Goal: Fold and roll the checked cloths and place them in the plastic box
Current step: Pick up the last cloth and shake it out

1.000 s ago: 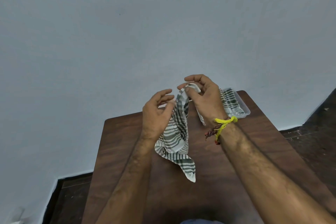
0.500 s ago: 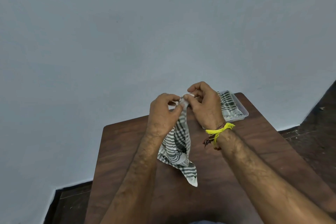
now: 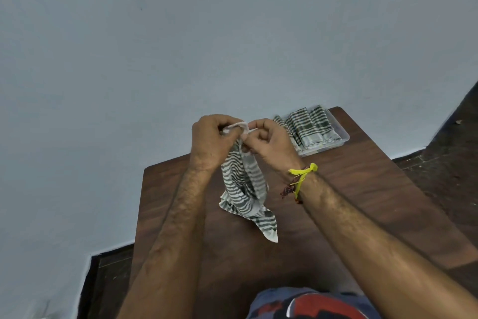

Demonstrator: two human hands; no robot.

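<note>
Three rolled cloths [image 3: 307, 126], one box [image 3: 342, 135], one loose cloth [image 3: 243, 189], two hands.

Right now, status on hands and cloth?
Left hand and right hand both pinch checked cloth, raised, tail touching table. Rolled cloths already in plastic box. Nothing in the way.

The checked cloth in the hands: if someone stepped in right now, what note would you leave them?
Left hand and right hand both pinch the top edge of one checked cloth, held up so it hangs, its lower end on the wooden table.
Done: several rolled cloths already lie side by side in the plastic box at the table's far right.
Left: fold and roll this cloth, then put it in the box.
</note>
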